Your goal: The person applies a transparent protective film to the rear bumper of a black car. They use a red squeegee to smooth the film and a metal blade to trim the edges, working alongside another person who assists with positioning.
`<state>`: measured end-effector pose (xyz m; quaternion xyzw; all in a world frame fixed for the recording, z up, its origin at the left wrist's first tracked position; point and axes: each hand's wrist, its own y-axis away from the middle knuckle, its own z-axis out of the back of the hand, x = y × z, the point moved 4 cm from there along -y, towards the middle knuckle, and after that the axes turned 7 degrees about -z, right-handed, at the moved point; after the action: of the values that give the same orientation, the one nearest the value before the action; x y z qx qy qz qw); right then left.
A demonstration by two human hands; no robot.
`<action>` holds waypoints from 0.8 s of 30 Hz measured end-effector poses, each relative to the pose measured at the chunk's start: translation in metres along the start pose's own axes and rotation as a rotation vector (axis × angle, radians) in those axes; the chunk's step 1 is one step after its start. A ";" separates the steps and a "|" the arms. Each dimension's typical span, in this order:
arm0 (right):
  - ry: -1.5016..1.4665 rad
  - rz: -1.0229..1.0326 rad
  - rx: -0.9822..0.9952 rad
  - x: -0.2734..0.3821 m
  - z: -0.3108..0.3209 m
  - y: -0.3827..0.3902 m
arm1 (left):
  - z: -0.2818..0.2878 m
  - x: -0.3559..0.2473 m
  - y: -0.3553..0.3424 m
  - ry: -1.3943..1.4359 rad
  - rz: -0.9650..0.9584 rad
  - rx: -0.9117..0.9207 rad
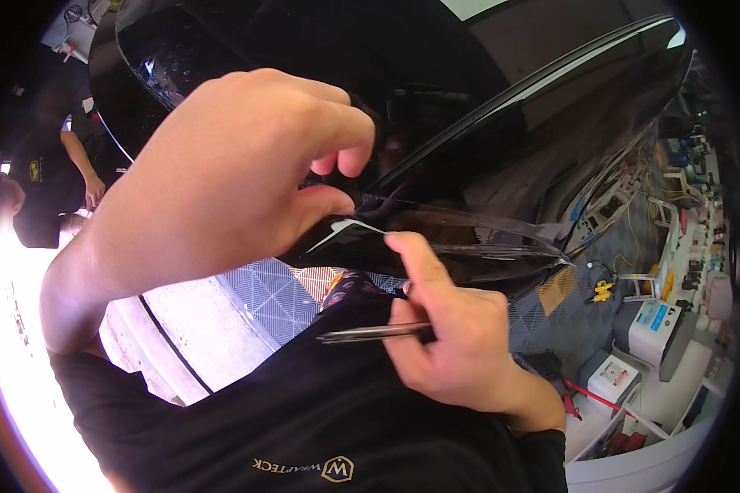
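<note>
My left hand (247, 172) is curled over the glossy black car panel (477, 164), its thumb beside the edge of a clear film (469, 222). What its bent fingers grip, if anything, is too hard to make out. Below it, my right hand (456, 337) closes its lower fingers and thumb round a slim dark tool (353, 334), while its index finger reaches to the panel's lower lip, near a pale glinting strip (337, 224). The film runs rightward in creases along the panel.
A co-worker (41, 189) in dark clothing stands at the left. Below the car is a tiled floor (271, 300). At the right are a ladder (645, 283), a yellow item (602, 289) with a cord, white-and-grey boxes (649, 337) and a long cluttered bench.
</note>
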<state>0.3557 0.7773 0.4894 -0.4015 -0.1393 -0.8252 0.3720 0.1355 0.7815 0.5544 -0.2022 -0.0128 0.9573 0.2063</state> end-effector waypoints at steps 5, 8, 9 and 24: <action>-0.024 0.045 -0.053 0.012 -0.014 -0.010 | -0.010 -0.008 -0.003 -0.037 -0.064 -0.005; 0.008 0.044 -0.041 0.010 -0.012 -0.009 | -0.011 -0.008 -0.006 -0.032 -0.076 0.018; 0.016 0.043 -0.063 0.009 -0.011 -0.009 | -0.010 -0.008 -0.007 -0.022 -0.082 0.030; -0.070 -0.096 -0.092 -0.035 0.056 0.046 | -0.015 -0.005 -0.007 0.033 -0.138 -0.019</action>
<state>0.4345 0.7930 0.4958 -0.4399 -0.1331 -0.8330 0.3079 0.1485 0.7854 0.5433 -0.2186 -0.0326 0.9372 0.2698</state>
